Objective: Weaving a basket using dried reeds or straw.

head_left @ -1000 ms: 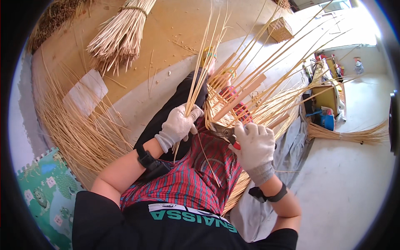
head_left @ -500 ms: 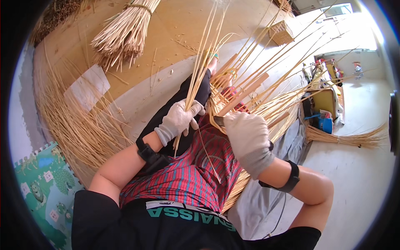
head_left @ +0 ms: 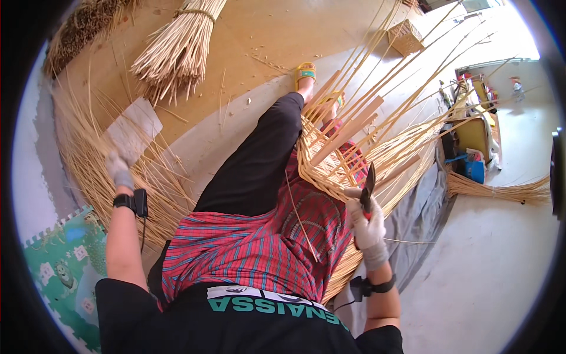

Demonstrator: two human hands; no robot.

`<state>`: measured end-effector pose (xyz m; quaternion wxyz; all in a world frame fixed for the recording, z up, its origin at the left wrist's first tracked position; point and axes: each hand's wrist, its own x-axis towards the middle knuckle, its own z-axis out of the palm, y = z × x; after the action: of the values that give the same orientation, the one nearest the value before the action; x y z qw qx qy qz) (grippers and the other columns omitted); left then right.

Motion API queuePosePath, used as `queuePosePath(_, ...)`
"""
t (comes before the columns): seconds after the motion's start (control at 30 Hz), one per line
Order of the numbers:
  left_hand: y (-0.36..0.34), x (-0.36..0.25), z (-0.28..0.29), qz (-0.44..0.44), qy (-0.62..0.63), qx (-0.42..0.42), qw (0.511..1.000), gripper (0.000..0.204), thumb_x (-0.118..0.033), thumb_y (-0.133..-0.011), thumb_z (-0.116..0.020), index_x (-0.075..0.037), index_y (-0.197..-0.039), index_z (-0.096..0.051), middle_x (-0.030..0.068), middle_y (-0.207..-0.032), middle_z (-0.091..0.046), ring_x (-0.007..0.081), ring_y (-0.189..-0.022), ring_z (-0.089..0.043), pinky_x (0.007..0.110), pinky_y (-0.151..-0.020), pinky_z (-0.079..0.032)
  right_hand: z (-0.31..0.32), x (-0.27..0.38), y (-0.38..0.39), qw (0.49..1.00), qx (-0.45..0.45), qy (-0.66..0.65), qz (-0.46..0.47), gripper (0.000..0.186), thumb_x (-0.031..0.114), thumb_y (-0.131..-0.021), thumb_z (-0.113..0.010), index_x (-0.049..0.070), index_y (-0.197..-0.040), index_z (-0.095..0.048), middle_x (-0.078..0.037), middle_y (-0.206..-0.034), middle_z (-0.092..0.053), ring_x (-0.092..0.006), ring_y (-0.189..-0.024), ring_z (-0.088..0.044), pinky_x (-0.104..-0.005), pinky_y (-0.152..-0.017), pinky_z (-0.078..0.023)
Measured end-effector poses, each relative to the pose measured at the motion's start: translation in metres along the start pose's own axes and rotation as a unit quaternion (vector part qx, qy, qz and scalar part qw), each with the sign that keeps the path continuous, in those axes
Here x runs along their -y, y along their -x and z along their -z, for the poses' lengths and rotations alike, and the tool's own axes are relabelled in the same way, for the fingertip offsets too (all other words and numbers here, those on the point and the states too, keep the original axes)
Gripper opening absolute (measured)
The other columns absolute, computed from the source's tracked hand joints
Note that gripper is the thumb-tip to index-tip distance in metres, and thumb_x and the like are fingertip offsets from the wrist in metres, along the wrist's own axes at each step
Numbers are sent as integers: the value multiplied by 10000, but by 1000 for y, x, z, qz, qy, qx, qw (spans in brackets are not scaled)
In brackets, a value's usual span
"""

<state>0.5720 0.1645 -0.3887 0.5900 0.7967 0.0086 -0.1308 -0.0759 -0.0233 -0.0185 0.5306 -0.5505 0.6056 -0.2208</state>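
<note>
A partly woven pale rattan basket (head_left: pixel 324 162) with long upright canes and flat wooden staves (head_left: pixel 348 130) rests on a red checked cloth (head_left: pixel 253 253) over my legs. My right hand (head_left: pixel 365 227), in a white glove, grips red-handled cutters (head_left: pixel 367 190) just below the basket's rim, blades upward. My left hand (head_left: pixel 120 168), also gloved and blurred by motion, is out at the far left over a loose spread of canes (head_left: pixel 153 200); what its fingers hold, if anything, is unclear.
A tied cane bundle (head_left: pixel 174 53) lies at the upper left beside a paper sheet (head_left: pixel 132 124). A small woven box (head_left: pixel 405 36) is at the back. A blue bin (head_left: pixel 474 168), clutter and another cane bundle (head_left: pixel 489 189) are on the right. A patterned foam mat (head_left: pixel 62 277) lies lower left.
My left hand has left the upright canes by the basket and swung left to the loose pile. My right hand has drawn down and right from the basket with the cutters now raised.
</note>
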Motion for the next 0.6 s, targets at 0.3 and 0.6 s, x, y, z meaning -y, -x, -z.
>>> queuePosePath(0.3,21,72,31,167,-277,293,900,541,-245,-944,-627,-44,-1415,-453,205,-1286,-583,345,-1113,-583,485,-883,-508,-78,-9,-41,977,53,-197,-65,444,50,-925,-608,12,-1349,-483,-23,-712,-572,-101,-542,-553,-255,-519,-494)
queuePosePath(0.6,304,-262,-185,-112,-107,587,794,372,-239,-1005,-571,-89,-1344,-547,30,-1085,-663,63,-719,-590,207,-507,-477,-63,-29,-19,984,72,-154,-56,549,84,-922,-619,110,-1447,-462,-33,-903,-643,-110,-716,-651,-264,-652,-536)
